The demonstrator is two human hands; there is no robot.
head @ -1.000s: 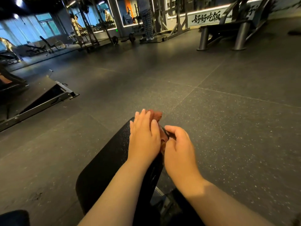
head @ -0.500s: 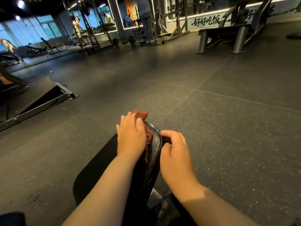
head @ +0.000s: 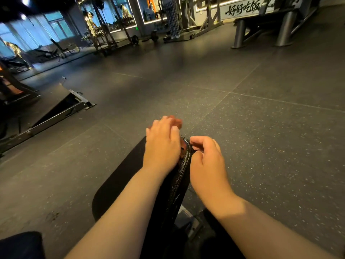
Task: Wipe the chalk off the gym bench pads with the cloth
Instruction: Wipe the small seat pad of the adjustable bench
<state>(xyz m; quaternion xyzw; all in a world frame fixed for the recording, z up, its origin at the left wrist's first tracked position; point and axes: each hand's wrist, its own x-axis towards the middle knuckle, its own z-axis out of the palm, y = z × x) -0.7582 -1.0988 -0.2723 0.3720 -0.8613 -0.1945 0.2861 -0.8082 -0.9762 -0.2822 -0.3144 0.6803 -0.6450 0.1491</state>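
Dim gym, speckled rubber floor (head: pixel 261 146), racks (head: pixel 104 34) far back. Pressed reddish-brown cloth (head: pixel 178 122) onto far end of black bench pad (head: pixel 127 174) with left hand (head: pixel 162 146), fingers straight and together, cloth mostly hidden underneath. Held right hand (head: pixel 207 165) just beside pad's right rim, fingers curled; could not tell if gripping it.

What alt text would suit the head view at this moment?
A person's left hand presses a reddish-brown cloth flat on the far end of a black bench pad, while the right hand sits curled beside the pad's right edge. Dark speckled gym floor surrounds the bench.
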